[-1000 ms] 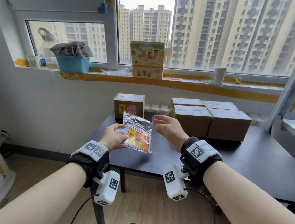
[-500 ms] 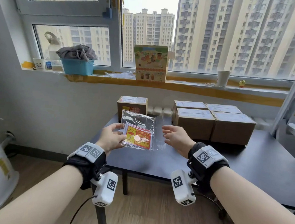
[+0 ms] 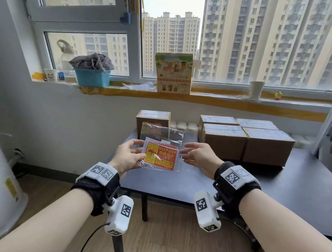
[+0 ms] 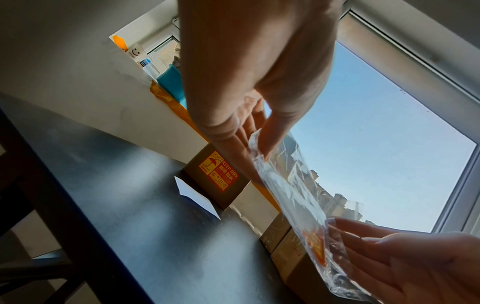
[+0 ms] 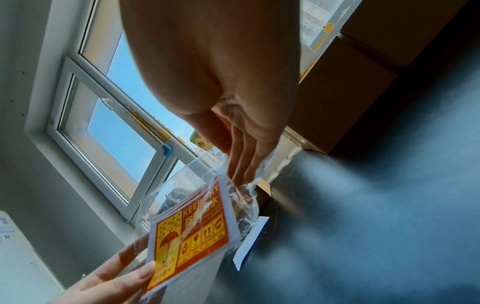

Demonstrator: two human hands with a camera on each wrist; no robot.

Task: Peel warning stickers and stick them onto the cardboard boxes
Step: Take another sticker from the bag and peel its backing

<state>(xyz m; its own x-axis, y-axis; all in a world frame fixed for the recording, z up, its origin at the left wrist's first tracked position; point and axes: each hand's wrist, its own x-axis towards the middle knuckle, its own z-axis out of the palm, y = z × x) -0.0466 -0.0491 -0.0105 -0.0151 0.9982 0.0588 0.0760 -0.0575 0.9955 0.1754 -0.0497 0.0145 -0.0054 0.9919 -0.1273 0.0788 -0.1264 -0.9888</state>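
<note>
The clear plastic bag point(image 3: 160, 145) is thin and slippery, so in my judgement it may slide out of the grip, or the whole bundle of KEEP DRY stickers point(image 3: 160, 155) may come out together and drop to the dark table point(image 3: 305, 188) or the floor. A crumpled bag mouth could also be bending the sticker corners, which would make peeling harder.

The left hand point(image 3: 128, 156) is holding the bag in the air above the near table edge: its thumb is pressing on the front of the stickers and its fingers are lying behind, so it is pinching bag and stickers together. The right hand point(image 3: 199, 157) is reaching the bag's right edge with nearly straight fingers. In the right wrist view its fingertips point(image 5: 240, 174) are touching the plastic, but I cannot tell if they are already inside the bag.

One cardboard box point(image 3: 153, 119) behind the bag is already carrying a sticker; four other boxes point(image 3: 247, 140) are standing together to the right, with no sticker visible on them.
</note>
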